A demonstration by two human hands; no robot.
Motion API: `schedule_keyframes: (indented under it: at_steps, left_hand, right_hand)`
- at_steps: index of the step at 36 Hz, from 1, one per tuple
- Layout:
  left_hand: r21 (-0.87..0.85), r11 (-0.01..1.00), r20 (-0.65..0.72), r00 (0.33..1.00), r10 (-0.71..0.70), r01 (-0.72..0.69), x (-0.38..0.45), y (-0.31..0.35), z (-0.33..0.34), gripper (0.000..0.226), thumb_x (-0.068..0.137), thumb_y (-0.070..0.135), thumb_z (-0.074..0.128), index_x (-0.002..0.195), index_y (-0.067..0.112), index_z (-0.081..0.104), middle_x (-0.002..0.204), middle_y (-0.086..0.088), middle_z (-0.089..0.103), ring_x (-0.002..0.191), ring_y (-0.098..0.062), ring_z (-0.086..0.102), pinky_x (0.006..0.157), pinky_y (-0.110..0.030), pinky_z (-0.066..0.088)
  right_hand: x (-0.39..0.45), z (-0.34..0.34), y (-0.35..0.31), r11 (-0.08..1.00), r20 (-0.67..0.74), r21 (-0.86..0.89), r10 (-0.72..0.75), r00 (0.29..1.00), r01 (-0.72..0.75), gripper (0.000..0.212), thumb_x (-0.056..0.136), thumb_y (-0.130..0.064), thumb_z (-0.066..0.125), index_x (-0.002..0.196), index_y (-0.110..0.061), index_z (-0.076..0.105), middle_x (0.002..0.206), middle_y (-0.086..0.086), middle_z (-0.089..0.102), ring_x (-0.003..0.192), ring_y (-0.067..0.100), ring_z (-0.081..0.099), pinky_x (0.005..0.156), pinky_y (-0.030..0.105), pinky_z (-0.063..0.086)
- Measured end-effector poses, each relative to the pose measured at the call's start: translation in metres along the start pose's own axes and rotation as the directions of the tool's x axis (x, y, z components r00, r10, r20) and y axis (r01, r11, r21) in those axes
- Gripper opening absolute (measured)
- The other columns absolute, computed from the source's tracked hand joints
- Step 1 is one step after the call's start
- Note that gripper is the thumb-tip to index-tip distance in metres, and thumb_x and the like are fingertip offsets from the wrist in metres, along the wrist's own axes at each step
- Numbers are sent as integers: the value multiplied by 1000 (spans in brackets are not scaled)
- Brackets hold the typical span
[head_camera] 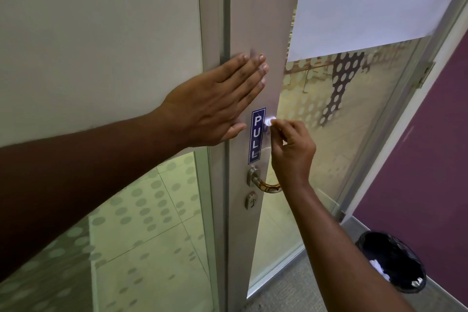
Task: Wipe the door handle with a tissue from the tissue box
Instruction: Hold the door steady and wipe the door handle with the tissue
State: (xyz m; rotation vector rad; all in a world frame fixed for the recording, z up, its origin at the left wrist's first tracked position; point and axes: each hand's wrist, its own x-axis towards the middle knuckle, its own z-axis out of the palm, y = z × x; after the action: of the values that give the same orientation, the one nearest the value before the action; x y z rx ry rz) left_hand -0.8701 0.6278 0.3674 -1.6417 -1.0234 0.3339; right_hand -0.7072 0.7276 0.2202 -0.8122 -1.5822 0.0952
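Note:
A curved metal door handle juts from the grey door stile, its right end hidden behind my right wrist. Above it sits a blue PULL sticker. My right hand pinches a small wad of white tissue and presses it against the stile just right of the sticker's top, well above the handle. My left hand lies flat with fingers spread against the stile and the frame, left of the sticker. The tissue box is out of sight.
A round keyhole sits under the handle. The glass door panel carries a dotted film and a white sheet. A black-lined waste bin with white scraps stands on the carpet at the lower right, by a purple wall.

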Motion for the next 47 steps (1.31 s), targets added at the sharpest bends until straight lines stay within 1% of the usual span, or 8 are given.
schedule_keyframes:
  at_steps: [7, 11, 16, 24, 29, 33, 38, 47]
  left_hand:
    - [16, 1000, -1, 1000, 6, -6, -1, -1, 0, 84, 102, 54, 0, 157, -10, 4, 163, -36, 7, 154, -48, 8, 127, -53, 11]
    - [27, 1000, 2, 1000, 6, -6, 0, 0, -1, 84, 102, 53, -2, 157, -10, 4, 162, -37, 7, 154, -48, 8, 127, -53, 10]
    - [6, 1000, 14, 1000, 5, -5, 1, 0, -2, 83, 102, 53, -3, 157, -10, 3, 162, -37, 6, 154, -48, 8, 127, -53, 9]
    - [-4, 1000, 25, 1000, 3, -3, 0, 0, -2, 83, 102, 53, -1, 157, -10, 2, 163, -36, 5, 154, -48, 6, 127, -53, 10]
    - [5, 1000, 24, 1000, 2, -2, 0, -1, -2, 84, 102, 53, -1, 157, -9, 2, 163, -36, 5, 154, -48, 7, 127, -53, 9]
    - [10, 1000, 20, 1000, 3, -4, 0, -1, -2, 83, 102, 52, -3, 157, -10, 2, 163, -36, 5, 154, -48, 6, 127, -54, 9]
    - [-1, 1000, 32, 999, -1, 1, 0, -1, -2, 84, 101, 53, -4, 157, -9, 1, 163, -36, 4, 154, -48, 5, 127, -53, 7]
    - [7, 1000, 14, 1000, 1, -1, 0, -1, -2, 84, 102, 53, -3, 157, -10, 3, 163, -36, 6, 154, -47, 7, 127, -53, 8]
  right_hand:
    - [-29, 0, 7, 998, 114, -22, 68, 991, -66, 18, 88, -4, 72, 105, -6, 75, 89, 4, 67, 75, 10, 61, 68, 21, 54]
    - [-22, -10, 5, 987, 121, 12, 157, 980, -160, 16, 87, -5, 72, 103, -9, 76, 90, 3, 67, 77, 9, 63, 70, 4, 46]
    - [-2, -7, -3, 946, 29, 155, 284, 958, -285, 29, 90, -12, 70, 119, -11, 69, 107, 3, 62, 92, -7, 60, 76, 3, 49]
    - [-21, 4, -2, 997, 61, 16, 71, 996, -72, 32, 88, -4, 72, 119, -6, 69, 103, 4, 61, 91, 4, 55, 80, 6, 48]
    - [-35, 7, 3, 996, 99, -25, 91, 991, -89, 23, 86, -7, 74, 109, -5, 73, 93, 3, 63, 82, 0, 52, 73, 2, 46]
    - [-36, -1, 5, 989, 170, -99, 127, 977, -111, 20, 87, -10, 74, 107, -10, 76, 85, 2, 64, 72, 6, 54, 64, 16, 49]
    - [-17, -15, 6, 972, 141, -63, 234, 962, -228, 22, 87, -20, 75, 107, -14, 77, 85, -4, 68, 71, -3, 57, 65, 0, 40]
    - [-16, -2, 2, 982, 70, -96, 169, 983, -162, 22, 89, -18, 72, 111, -15, 74, 87, -1, 68, 78, 15, 59, 64, 25, 49]
